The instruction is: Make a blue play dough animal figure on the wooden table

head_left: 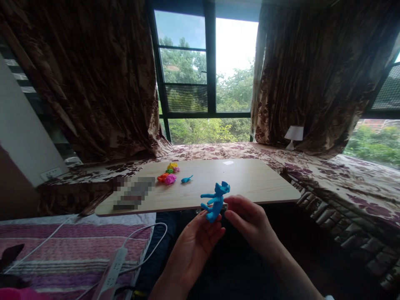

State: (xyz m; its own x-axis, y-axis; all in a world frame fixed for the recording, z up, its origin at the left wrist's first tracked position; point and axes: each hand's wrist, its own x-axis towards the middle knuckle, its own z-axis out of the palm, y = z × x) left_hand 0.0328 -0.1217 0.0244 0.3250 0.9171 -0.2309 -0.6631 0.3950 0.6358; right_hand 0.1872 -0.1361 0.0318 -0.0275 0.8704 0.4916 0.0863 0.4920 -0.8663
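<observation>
A blue modelling-clay figure [216, 202] with a head, thin limbs and a rounded lower end is held upright above the table's near edge. My left hand [200, 235] grips it from below, its fingers closed around the lower end. Just to the right of the figure is my right hand [246, 216], thumb and fingers curved and apart, fingertips close to the figure's back; whether they touch it I cannot tell. On the table lies a smaller blue clay piece [186, 179] with a thin pointed tail. Left of it sit several clay lumps, among them magenta [170, 179], orange [162, 178] and yellow [172, 166].
The light wooden table [250, 179] has a blurred-out flat object [134, 193] at its left end. A white power strip [113, 266] with cables rests on the striped quilt [78, 237] at lower left. By the window stands a small white lamp [293, 134].
</observation>
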